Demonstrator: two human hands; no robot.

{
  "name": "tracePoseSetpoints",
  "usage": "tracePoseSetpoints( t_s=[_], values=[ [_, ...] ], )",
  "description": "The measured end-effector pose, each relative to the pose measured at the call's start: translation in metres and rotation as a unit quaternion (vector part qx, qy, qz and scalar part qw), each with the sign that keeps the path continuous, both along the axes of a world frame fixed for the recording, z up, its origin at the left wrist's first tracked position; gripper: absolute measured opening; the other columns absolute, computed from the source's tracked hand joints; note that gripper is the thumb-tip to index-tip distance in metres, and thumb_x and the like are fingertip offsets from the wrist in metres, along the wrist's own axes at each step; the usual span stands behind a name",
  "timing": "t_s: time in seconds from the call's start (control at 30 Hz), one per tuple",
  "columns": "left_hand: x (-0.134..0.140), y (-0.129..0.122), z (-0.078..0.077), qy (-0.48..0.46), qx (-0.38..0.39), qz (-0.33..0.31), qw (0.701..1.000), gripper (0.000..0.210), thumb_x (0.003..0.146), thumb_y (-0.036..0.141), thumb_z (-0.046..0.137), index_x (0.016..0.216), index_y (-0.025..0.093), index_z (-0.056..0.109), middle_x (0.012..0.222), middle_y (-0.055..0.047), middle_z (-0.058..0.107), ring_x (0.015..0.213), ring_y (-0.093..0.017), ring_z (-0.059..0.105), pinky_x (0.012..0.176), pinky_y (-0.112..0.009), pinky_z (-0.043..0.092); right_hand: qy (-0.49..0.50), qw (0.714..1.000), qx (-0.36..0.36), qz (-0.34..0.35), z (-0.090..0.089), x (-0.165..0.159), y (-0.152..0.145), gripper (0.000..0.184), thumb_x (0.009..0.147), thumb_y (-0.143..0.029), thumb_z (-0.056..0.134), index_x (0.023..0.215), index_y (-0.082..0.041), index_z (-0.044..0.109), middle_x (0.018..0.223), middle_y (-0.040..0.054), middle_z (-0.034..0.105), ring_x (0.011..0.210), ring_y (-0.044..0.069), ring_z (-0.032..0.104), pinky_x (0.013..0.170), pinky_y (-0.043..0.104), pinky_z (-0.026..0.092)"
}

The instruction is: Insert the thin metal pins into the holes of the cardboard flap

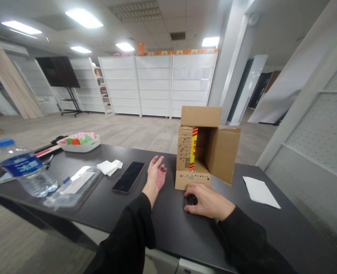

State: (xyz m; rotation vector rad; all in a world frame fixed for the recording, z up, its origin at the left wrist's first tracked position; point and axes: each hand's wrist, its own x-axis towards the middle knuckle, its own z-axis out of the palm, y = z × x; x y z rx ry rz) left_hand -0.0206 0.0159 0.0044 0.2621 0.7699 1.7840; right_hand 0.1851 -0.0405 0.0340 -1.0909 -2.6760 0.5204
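An open cardboard box stands on the dark table, its opening towards me and its flaps folded out. Yellow and red tape runs down its left flap. The lower front flap has a row of small holes, and dark round spots dot the left flap. My right hand is closed around a small black object just in front of the lower flap; the fingers partly cover it, so its kind is unclear. To the left of the box, my left hand is turned palm up with loosely curled, parted fingers and nothing in it.
Left of my left hand lie a black phone, crumpled tissue and a clear plastic case. A water bottle and a white basket stand farther left. A folded white paper lies on the right.
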Motion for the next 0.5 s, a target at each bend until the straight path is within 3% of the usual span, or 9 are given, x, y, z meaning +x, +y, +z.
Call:
tracePoseSetpoints(
  t_s=[0.27,0.5],
  values=[
    [-0.0014,0.0023,-0.0021,0.001,-0.002,0.001,1.000,0.039,0.070,0.011,0.074,0.102,0.025,0.057,0.100,0.001,0.068,0.053,-0.004,0.049,0.054,-0.021,0.040,0.012,0.999,0.035,-0.001,0.0027,-0.0031,-0.0024,0.016,0.077,-0.031,0.066,0.084,-0.019,0.073,0.085,0.0047,0.071,0.082,0.021,0.065,0.075,0.028,0.044],
    [-0.0024,0.0035,-0.0022,0.006,0.001,0.003,1.000,0.040,0.070,0.010,0.075,0.102,0.025,0.057,0.101,0.001,0.068,0.053,-0.004,0.049,0.054,-0.021,0.039,0.032,0.998,0.046,-0.017,0.0022,-0.0036,-0.0015,0.019,0.084,-0.029,0.057,0.083,-0.019,0.073,0.083,0.0054,0.072,0.080,0.020,0.065,0.074,0.027,0.043]
  ],
)
